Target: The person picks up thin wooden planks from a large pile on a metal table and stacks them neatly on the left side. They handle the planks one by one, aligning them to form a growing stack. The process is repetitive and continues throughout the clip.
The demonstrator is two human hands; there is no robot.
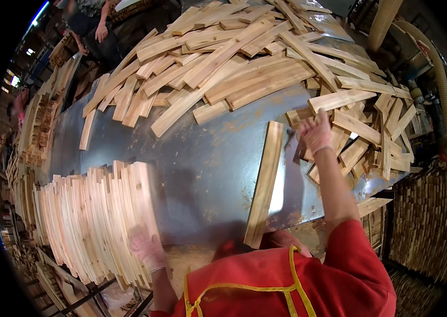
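A long row of pale wooden boards (94, 222), standing on edge side by side, fills the left part of the table. My left hand (148, 251), in a thin pale glove, lies with fingers stretched against the near right end of that row; it is slightly blurred. Over to the right, my right hand (316, 133), gloved too, reaches to the edge of a jumbled heap of short boards (358, 127). Its fingers are apart beside the board ends, and I see nothing held in it. Between my hands, a single board (265, 182) lies lengthwise, its near end at the table's front edge.
A large loose pile of boards (223, 63) covers the far side of the grey metal table (197, 174). Another person (94, 26) stands at the far left. Stacked boards (429, 227) stand at the right, below a ribbed hose (442, 90).
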